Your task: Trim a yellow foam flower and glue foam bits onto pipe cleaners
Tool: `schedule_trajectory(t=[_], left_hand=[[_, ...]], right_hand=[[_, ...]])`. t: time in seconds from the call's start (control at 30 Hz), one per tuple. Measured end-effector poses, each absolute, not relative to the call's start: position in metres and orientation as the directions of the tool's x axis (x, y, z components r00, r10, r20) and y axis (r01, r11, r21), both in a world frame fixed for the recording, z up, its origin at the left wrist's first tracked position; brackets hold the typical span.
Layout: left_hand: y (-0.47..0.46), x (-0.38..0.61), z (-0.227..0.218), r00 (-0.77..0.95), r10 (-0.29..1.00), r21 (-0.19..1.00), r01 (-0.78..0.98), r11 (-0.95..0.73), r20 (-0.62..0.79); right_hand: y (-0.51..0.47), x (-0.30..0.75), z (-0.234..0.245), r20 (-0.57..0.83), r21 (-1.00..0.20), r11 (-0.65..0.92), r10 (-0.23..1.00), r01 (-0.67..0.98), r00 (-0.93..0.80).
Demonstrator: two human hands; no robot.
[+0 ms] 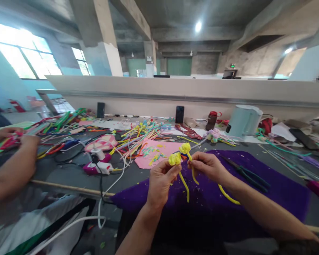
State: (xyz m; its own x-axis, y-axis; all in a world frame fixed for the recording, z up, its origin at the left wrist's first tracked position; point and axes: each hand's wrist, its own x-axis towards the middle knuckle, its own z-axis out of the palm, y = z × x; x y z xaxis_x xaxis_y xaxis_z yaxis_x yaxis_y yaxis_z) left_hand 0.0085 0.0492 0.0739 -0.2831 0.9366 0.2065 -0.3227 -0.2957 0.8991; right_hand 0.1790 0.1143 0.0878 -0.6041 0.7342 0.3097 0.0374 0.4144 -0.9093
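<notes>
My left hand (161,182) is closed on a yellow pipe-cleaner flower (174,159) whose stem hangs down below my fingers. My right hand (207,166) pinches a second yellow pipe-cleaner flower (186,148) just to the right of the first, its stem curling under my palm. Both flowers are held close together above a purple cloth (276,191) spread on the grey table. Another loose yellow stem (228,196) lies on the cloth under my right forearm.
Dark pliers (248,173) lie on the cloth at right. A pink sheet (154,154) with scraps, heaps of coloured pipe cleaners (140,136), a glue gun (99,164) with white cords, a pale kettle (243,121) and a bottle (211,120) crowd the table. Another person's hands (23,141) work at left.
</notes>
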Motion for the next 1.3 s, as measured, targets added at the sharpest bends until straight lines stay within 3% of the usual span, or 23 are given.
schedule_trajectory(t=[0.3,0.83,0.93,1.0,1.17,1.3], left_hand=[[0.045,0.0,0.071,-0.332,0.906,0.888,-0.285,-0.361,0.262],[0.043,0.004,0.068,-0.335,0.896,0.897,-0.232,-0.377,0.29],[0.038,0.001,0.066,-0.356,0.899,0.894,-0.269,-0.359,0.255],[0.034,-0.002,0.065,-0.335,0.913,0.888,-0.311,-0.339,0.231],[0.024,0.002,0.064,-0.263,0.954,0.881,-0.406,-0.244,0.143],[0.021,0.009,0.06,-0.267,0.963,0.902,-0.409,-0.141,0.029]], right_hand=[[0.11,0.155,0.074,0.345,-0.872,0.488,0.661,0.033,-0.666],[0.111,0.167,0.066,0.314,-0.92,0.392,0.704,-0.021,-0.637],[0.13,0.195,0.074,0.309,-0.873,0.461,0.777,0.161,-0.549],[0.152,0.223,0.082,0.336,-0.745,0.498,0.855,0.445,-0.395],[0.223,0.306,0.084,0.338,-0.638,0.316,0.934,0.702,-0.113],[0.272,0.343,0.066,0.238,-0.558,0.104,0.97,0.823,0.039]])
